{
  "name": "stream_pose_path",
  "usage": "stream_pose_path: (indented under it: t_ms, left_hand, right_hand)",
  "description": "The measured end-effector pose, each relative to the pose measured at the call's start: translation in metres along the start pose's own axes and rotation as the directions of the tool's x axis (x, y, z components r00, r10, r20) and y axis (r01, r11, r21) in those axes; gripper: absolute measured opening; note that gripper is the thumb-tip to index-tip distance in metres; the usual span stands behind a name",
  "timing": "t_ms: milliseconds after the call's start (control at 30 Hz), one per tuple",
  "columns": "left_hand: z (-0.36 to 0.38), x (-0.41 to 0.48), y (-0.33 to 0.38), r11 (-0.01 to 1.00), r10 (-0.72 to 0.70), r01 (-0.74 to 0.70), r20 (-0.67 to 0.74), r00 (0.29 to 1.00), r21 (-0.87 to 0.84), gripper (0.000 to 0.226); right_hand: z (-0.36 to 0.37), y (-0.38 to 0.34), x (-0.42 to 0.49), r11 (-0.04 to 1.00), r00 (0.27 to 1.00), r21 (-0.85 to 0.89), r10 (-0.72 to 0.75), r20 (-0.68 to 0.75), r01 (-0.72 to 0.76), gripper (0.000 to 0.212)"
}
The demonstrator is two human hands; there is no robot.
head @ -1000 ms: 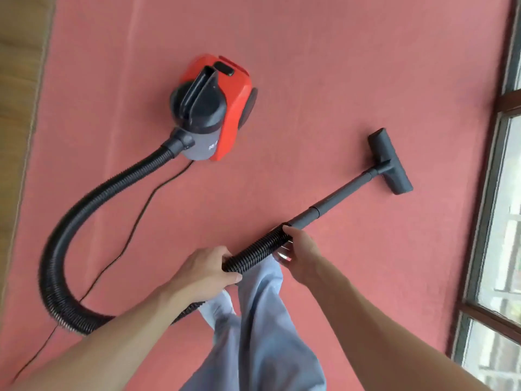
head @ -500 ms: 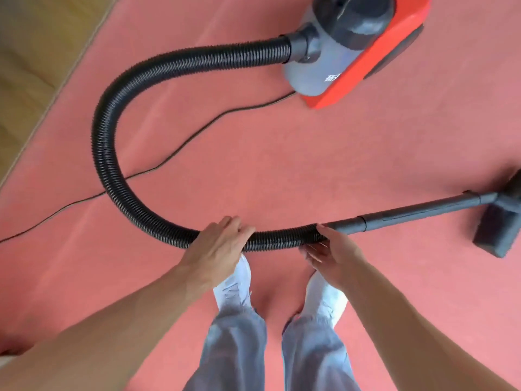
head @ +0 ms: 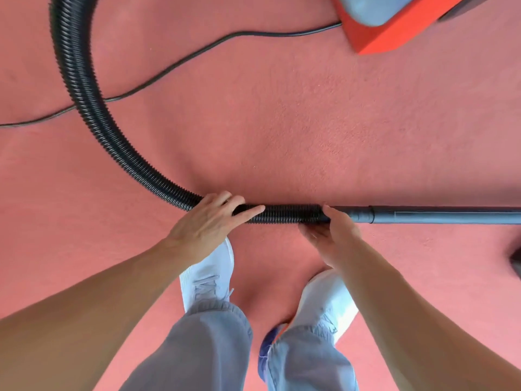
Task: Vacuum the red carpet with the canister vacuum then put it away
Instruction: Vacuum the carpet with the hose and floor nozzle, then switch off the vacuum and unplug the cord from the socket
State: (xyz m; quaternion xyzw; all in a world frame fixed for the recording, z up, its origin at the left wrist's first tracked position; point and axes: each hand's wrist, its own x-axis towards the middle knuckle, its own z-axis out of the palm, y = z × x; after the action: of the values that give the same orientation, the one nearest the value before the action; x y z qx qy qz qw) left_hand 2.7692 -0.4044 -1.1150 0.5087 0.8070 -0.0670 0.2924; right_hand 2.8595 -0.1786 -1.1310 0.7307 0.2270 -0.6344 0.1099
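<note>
The red carpet (head: 282, 122) fills the view. A black ribbed hose (head: 93, 114) curves down from the upper left to my hands. My left hand (head: 208, 224) lies over the hose with its fingers draped across the top. My right hand (head: 332, 235) grips the hose end where it joins the dark wand (head: 437, 215), thumb on top. The wand runs off the right edge. The red and grey canister (head: 394, 24) shows only in part at the top right. A dark bit of the floor head (head: 516, 263) peeks in at the right edge.
A thin black power cord (head: 197, 52) snakes from the canister across the carpet to the left edge, passing under the hose. My two white shoes (head: 208, 277) and blue trouser legs stand just below the hose.
The view has tilted further down and closer. The canister and floor head have slid toward the frame edges. Both hands stay on the hose, my feet have shifted.
</note>
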Motion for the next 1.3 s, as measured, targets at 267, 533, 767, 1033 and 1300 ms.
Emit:
stream_pose_path:
  t_ms: [267, 533, 767, 1033, 1300]
  left_hand:
    - [-0.059, 0.002, -0.002, 0.989, -0.05, 0.074, 0.183, 0.982, -0.13, 0.073]
    - [-0.253, -0.038, 0.009, 0.98, -0.095, 0.15, 0.361, 0.928, -0.129, 0.024]
    - [-0.52, -0.108, 0.064, 0.974, -0.131, 0.147, 0.102, 0.986, -0.17, 0.022]
    - [-0.72, -0.216, 0.159, 0.956, -0.122, 0.098, -0.071, 0.99, -0.278, 0.022]
    - [-0.753, -0.249, 0.291, 0.98, -0.112, 0.102, -0.05, 0.992, -0.169, 0.03]
  right_hand:
    - [-0.016, -0.013, -0.048, 0.998, 0.992, 0.003, -0.054, -0.111, 0.055, 0.023]
    - [-0.083, -0.095, -0.205, 0.662, 0.902, -0.688, -0.43, -0.024, 0.297, 0.027]
    - [-0.122, -0.195, -0.458, 0.109, 0.743, -0.914, -0.624, 0.242, 0.39, 0.024]
    - [-0.209, -0.231, -0.695, -0.012, 0.559, -0.878, -0.767, 0.315, 0.479, 0.029]
    - [-0.385, -0.232, -0.741, -0.121, 0.481, -0.907, -0.815, 0.323, 0.404, 0.026]
